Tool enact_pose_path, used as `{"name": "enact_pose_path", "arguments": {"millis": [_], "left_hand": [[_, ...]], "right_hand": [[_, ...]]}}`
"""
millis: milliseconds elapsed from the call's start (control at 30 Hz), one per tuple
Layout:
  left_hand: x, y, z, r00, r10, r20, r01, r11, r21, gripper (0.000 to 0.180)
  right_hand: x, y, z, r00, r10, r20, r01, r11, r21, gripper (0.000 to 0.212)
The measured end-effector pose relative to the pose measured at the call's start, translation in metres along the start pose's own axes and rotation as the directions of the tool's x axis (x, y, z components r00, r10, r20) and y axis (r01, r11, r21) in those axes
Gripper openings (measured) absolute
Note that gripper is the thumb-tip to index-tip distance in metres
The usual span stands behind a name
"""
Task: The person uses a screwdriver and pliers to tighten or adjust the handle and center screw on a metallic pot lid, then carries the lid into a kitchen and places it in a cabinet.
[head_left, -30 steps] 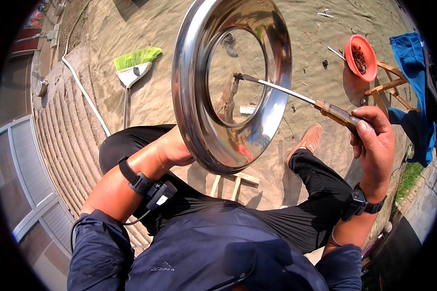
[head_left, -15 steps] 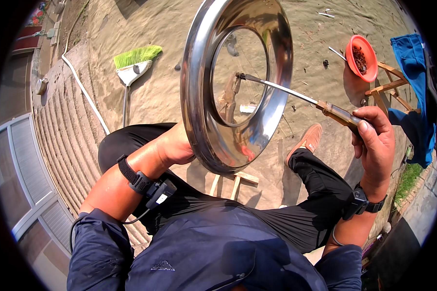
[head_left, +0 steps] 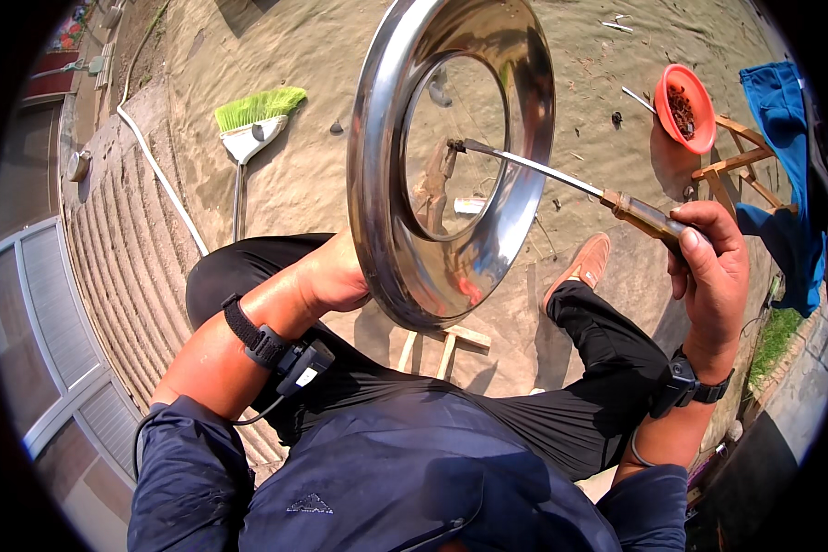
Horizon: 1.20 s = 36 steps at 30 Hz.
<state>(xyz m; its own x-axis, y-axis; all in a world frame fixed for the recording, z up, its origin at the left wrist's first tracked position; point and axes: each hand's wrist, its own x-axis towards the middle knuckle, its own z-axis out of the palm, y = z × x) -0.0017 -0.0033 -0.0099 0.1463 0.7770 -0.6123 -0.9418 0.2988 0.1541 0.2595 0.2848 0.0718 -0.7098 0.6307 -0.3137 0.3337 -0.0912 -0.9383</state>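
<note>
A large shiny metal ring (head_left: 377, 166) with a wide round hole is held up on edge before me. My left hand (head_left: 342, 276) grips it from the left, its fingers mostly hidden behind the rim. Through the hole shows a brownish, finger-like shape (head_left: 435, 179) with a dark end; I cannot tell whether it is part of that hand. My right hand (head_left: 713, 253) is closed around the amber handle of a screwdriver (head_left: 561, 178). The long flat shaft points left across the ring, its tip close to that dark end.
A broom (head_left: 253, 136) with green bristles lies at the left, near a pale hose (head_left: 161, 170). At the right are a red bowl (head_left: 688, 138) of dark brown bits, a wooden stool frame (head_left: 734, 166) and blue cloth (head_left: 782, 120). A small wooden piece (head_left: 465, 338) shows below the ring.
The metal ring has shifted and turned very slightly to the right. Both hands and the screwdriver stay almost where they were.
</note>
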Motion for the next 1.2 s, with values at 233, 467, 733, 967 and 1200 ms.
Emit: {"name": "enact_pose_path", "arguments": {"millis": [233,467,733,967,1200], "left_hand": [[0.002,0.001,-0.003,0.995,-0.050,-0.089,0.048,0.999,-0.026,0.039],[0.000,-0.007,0.000,0.987,0.159,0.034,-0.152,0.824,0.545,0.031],[-0.006,-0.007,0.005,0.973,0.210,0.095,-0.200,0.566,0.800,0.031],[-0.007,-0.004,0.013,0.982,0.188,-0.027,-0.114,0.699,0.706,0.020],[-0.001,-0.002,-0.011,0.980,0.190,-0.061,-0.132,0.847,0.514,0.044]], "right_hand": [[0.000,0.001,0.001,1.000,-0.009,0.013,0.009,1.000,-0.007,0.024],[0.001,0.000,0.002,0.999,-0.029,0.018,0.029,0.999,-0.042,0.025],[0.000,0.002,-0.005,0.997,-0.027,0.078,0.033,0.997,-0.076,0.029],[-0.002,0.004,0.007,0.883,-0.426,0.194,0.468,0.778,-0.419,0.028],[-0.002,0.008,0.018,0.889,-0.451,0.079,0.451,0.831,-0.326,0.033]]}}
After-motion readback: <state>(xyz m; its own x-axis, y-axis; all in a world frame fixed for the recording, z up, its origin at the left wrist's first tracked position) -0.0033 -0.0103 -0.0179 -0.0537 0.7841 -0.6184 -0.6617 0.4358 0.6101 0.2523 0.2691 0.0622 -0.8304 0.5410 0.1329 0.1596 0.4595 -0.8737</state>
